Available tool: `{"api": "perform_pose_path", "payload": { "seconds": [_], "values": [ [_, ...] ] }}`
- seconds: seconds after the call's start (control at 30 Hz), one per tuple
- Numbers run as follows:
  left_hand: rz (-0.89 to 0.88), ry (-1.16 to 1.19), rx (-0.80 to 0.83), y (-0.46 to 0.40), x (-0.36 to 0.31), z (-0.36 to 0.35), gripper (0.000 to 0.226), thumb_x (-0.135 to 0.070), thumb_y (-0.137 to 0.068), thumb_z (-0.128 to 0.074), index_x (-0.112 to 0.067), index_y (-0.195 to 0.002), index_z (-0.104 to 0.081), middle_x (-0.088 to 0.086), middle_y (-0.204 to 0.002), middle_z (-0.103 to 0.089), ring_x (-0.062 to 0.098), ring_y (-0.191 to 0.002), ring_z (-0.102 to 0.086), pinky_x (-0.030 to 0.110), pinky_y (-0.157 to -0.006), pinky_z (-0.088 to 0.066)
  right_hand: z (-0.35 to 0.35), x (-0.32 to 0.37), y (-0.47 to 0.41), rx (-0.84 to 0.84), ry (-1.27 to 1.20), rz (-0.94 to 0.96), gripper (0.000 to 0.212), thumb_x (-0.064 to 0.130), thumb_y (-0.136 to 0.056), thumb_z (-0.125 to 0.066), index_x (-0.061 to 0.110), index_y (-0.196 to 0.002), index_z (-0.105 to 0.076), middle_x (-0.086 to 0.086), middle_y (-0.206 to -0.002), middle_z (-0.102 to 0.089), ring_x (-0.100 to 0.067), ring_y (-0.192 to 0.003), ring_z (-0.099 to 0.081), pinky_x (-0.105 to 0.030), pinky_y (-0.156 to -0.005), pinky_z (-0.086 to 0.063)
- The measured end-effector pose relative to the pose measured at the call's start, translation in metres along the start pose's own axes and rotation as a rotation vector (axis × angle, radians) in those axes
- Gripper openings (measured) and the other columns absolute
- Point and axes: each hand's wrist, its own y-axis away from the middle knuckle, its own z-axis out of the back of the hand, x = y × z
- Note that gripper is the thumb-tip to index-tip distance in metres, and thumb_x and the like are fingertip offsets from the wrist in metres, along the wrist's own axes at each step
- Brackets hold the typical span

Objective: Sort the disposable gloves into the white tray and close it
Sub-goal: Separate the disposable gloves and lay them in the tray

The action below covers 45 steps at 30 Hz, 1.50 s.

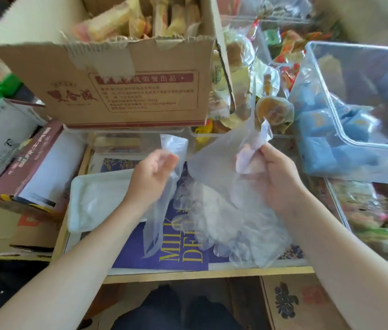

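A white tray (86,206) lies on the work surface at centre left, with thin clear plastic inside it. My left hand (151,178) hovers just right of the tray and pinches a clear disposable glove (162,206) that hangs down from it. My right hand (276,177) grips another clear glove (221,163) by a bunched edge, raised above the surface. A loose heap of several clear gloves (231,227) rests on the purple printed sheet (171,256) between and below both hands.
A large cardboard box (126,91) of wrapped snacks stands behind the tray. Clear plastic bins (359,110) with packets fill the right side. A maroon box (33,167) and white cartons crowd the left. More cardboard boxes (295,303) sit below the front edge.
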Motion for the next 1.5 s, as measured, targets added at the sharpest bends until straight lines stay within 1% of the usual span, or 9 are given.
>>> {"api": "perform_pose_path", "payload": {
  "seconds": [0.23, 0.37, 0.5, 0.67, 0.8, 0.9, 1.03, 1.23, 1.5],
  "values": [
    [0.16, 0.149, 0.165, 0.015, -0.025, -0.037, 0.05, -0.067, -0.054, -0.059, -0.019, -0.069, -0.057, -0.016, -0.039, -0.044, -0.002, -0.036, -0.038, 0.015, -0.043, -0.028, 0.005, 0.006, 0.025, 0.359, -0.588, -0.072, 0.023, -0.005, -0.052, -0.078, 0.002, -0.062, -0.059, -0.008, -0.062, -0.063, -0.023, -0.064, -0.067, -0.041, -0.083, -0.055],
    [0.326, 0.252, 0.301, 0.027, -0.022, -0.041, 0.086, -0.084, -0.05, -0.053, -0.006, -0.086, -0.056, -0.012, -0.042, -0.03, 0.007, -0.04, -0.027, 0.018, -0.043, -0.022, 0.015, -0.002, 0.029, 0.296, -0.672, -0.135, 0.039, 0.025, -0.094, -0.048, 0.005, -0.067, -0.067, -0.017, -0.074, -0.068, -0.027, -0.071, -0.07, -0.033, -0.061, -0.058],
    [0.424, 0.509, 0.334, 0.039, -0.027, -0.047, 0.091, -0.092, -0.052, -0.047, -0.014, -0.098, -0.057, 0.006, -0.084, -0.041, 0.023, -0.076, -0.035, 0.029, -0.06, -0.027, 0.016, -0.012, 0.044, 0.249, -0.319, 0.051, 0.044, 0.054, -0.08, -0.051, 0.014, -0.091, -0.064, -0.005, -0.092, -0.066, -0.016, -0.083, -0.068, -0.033, -0.084, -0.052],
    [0.293, 0.487, 0.225, 0.045, -0.04, -0.055, 0.026, -0.032, -0.079, -0.049, -0.023, -0.055, -0.054, -0.01, -0.043, -0.04, 0.005, -0.039, -0.034, 0.017, -0.042, -0.028, 0.028, -0.025, 0.049, 0.213, -0.146, 0.212, 0.016, 0.007, -0.088, -0.053, 0.009, -0.075, -0.044, -0.002, -0.07, -0.063, -0.012, -0.067, -0.066, -0.028, -0.065, -0.048],
    [0.055, 0.542, 0.275, 0.046, -0.037, -0.057, 0.032, -0.044, -0.064, -0.062, -0.03, -0.091, -0.071, -0.016, -0.046, -0.041, -0.001, -0.039, -0.031, 0.013, -0.041, -0.024, 0.04, -0.029, 0.045, 0.09, -0.214, 0.231, 0.013, 0.001, -0.092, -0.049, 0.008, -0.081, -0.05, -0.004, -0.067, -0.066, -0.012, -0.059, -0.065, -0.023, -0.057, -0.053],
    [-0.072, 0.54, 0.357, 0.053, -0.039, -0.057, 0.07, -0.065, -0.05, -0.073, -0.023, -0.106, -0.065, -0.016, -0.048, -0.037, -0.002, -0.04, -0.03, 0.01, -0.04, -0.027, 0.052, -0.031, 0.041, 0.121, -0.307, 0.239, 0.009, 0.0, -0.087, -0.054, 0.008, -0.085, -0.049, -0.021, -0.094, -0.054, -0.027, -0.084, -0.063, -0.042, -0.085, -0.051],
    [-0.138, 0.403, 0.176, 0.056, -0.05, -0.066, 0.038, -0.036, -0.071, -0.069, -0.018, -0.104, -0.063, -0.016, -0.07, -0.067, -0.004, -0.068, -0.061, 0.009, -0.064, -0.044, 0.062, -0.031, 0.047, 0.182, -0.177, 0.3, 0.018, 0.006, -0.073, -0.07, 0.013, -0.078, -0.054, -0.006, -0.088, -0.065, -0.022, -0.086, -0.062, -0.031, -0.075, -0.05],
    [-0.168, 0.238, 0.191, 0.032, -0.06, -0.054, 0.019, -0.009, -0.092, -0.054, -0.021, -0.096, -0.068, -0.012, -0.081, -0.072, -0.008, -0.066, -0.056, 0.004, -0.067, -0.042, 0.085, -0.015, 0.049, -0.07, 0.314, 0.159, 0.079, 0.085, -0.052, -0.06, 0.033, -0.111, -0.052, -0.003, -0.126, -0.051, -0.02, -0.111, -0.051, -0.04, -0.1, -0.041],
    [-0.289, -0.118, 0.536, 0.021, -0.066, -0.034, 0.018, -0.011, -0.087, -0.063, -0.024, -0.097, -0.072, -0.027, -0.093, -0.069, -0.005, -0.1, -0.062, 0.008, -0.084, -0.043, 0.074, 0.021, 0.046, 0.07, 0.531, 0.28, 0.045, 0.03, -0.086, -0.063, 0.016, -0.128, -0.055, 0.003, -0.121, -0.063, -0.008, -0.109, -0.06, -0.026, -0.097, -0.046]
  ]
}}
